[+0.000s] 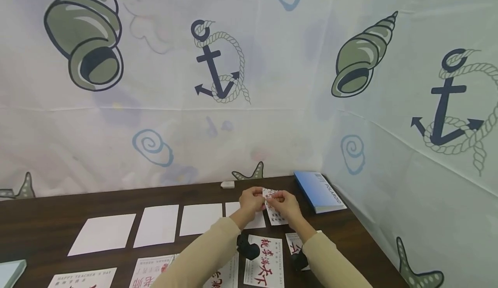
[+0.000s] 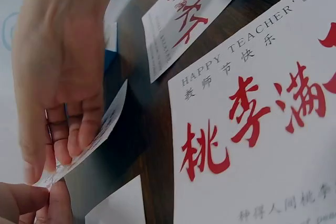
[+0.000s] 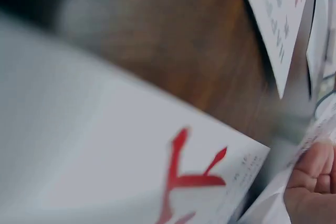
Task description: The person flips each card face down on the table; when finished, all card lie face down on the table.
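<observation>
Both hands meet at the back right of the table in the head view. My left hand pinches the upper edge of a narrow white sheet covered in small printed marks. On the same sheet, my right hand pinches with thumb and fingers close to the left fingertips. The sheet bends in the left wrist view, where the fingers of both hands come together at one end of it. Below the hands lies a white card with red calligraphy; another such card is partly hidden by the right forearm.
A row of blank white cards lies along the back; more red-lettered cards lie in front. A blue POLAROID box stands at the back right corner, a small white block at the rear edge. Patterned cloth hangs behind.
</observation>
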`<state>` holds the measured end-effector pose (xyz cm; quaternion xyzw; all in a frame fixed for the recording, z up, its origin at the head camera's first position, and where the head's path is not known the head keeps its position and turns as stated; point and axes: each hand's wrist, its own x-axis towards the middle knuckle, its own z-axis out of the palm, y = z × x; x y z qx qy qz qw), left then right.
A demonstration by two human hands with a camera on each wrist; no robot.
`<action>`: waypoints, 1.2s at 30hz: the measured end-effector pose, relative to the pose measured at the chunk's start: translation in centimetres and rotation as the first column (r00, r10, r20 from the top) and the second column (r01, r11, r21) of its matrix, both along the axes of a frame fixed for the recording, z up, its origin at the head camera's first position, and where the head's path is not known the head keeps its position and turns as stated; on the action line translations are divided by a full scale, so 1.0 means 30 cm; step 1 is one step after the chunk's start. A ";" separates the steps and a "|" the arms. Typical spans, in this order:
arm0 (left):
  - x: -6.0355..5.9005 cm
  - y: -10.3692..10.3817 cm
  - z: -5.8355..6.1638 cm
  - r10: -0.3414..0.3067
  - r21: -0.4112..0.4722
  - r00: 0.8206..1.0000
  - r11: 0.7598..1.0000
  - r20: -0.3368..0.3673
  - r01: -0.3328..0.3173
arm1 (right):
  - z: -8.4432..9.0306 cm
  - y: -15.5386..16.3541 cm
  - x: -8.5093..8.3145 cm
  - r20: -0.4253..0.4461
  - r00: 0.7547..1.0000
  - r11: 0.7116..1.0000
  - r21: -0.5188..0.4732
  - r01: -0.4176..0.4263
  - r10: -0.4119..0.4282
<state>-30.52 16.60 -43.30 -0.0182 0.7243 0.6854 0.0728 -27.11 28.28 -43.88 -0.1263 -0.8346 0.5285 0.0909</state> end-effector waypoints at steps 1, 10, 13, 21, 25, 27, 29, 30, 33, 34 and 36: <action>-0.001 -0.002 0.005 -0.003 -0.009 1.000 1.000 0.010 0.003 | 0.004 -0.002 0.012 0.002 0.999 0.999 0.021 -0.047 0.047; 0.010 -0.015 0.029 -0.056 0.031 0.998 0.998 0.036 0.055 | 0.003 -0.005 0.081 -0.053 0.983 0.966 0.203 -0.162 0.176; 0.013 -0.014 0.028 -0.095 0.083 0.995 0.992 0.039 0.091 | 0.013 0.002 0.091 -0.101 0.979 0.962 0.224 -0.154 0.180; 0.021 -0.007 0.003 -0.268 0.090 0.963 0.960 0.005 0.266 | 0.073 0.051 0.088 -0.219 0.975 0.999 0.036 -0.035 0.042; 0.031 -0.002 -0.005 -0.178 -0.016 0.983 0.984 -0.055 0.177 | 0.096 0.072 0.088 -0.223 0.974 0.994 -0.109 0.016 -0.040; 0.035 -0.004 -0.008 -0.124 -0.112 0.985 0.988 -0.123 0.110 | 0.093 0.082 0.091 -0.202 0.977 0.991 -0.121 0.050 -0.073; 0.040 -0.016 -0.010 -0.102 -0.228 0.974 0.972 -0.201 0.054 | 0.080 0.088 0.091 -0.176 0.979 0.992 -0.093 0.087 -0.102; 0.043 -0.022 -0.011 -0.106 -0.285 0.965 0.958 -0.238 0.035 | 0.071 0.090 0.091 -0.161 0.980 0.992 -0.065 0.105 -0.114; 0.051 -0.040 -0.016 -0.153 -0.419 0.936 0.908 -0.318 0.006 | 0.038 0.094 0.087 -0.109 0.983 0.987 0.044 0.154 -0.148; 0.054 -0.044 -0.019 -0.172 -0.457 0.926 0.890 -0.337 -0.001 | 0.027 0.094 0.086 -0.092 0.984 0.984 0.069 0.162 -0.156; 0.058 -0.052 -0.025 -0.208 -0.511 0.905 0.859 -0.370 -0.011 | 0.008 0.090 0.083 -0.061 0.984 0.978 0.117 0.174 -0.168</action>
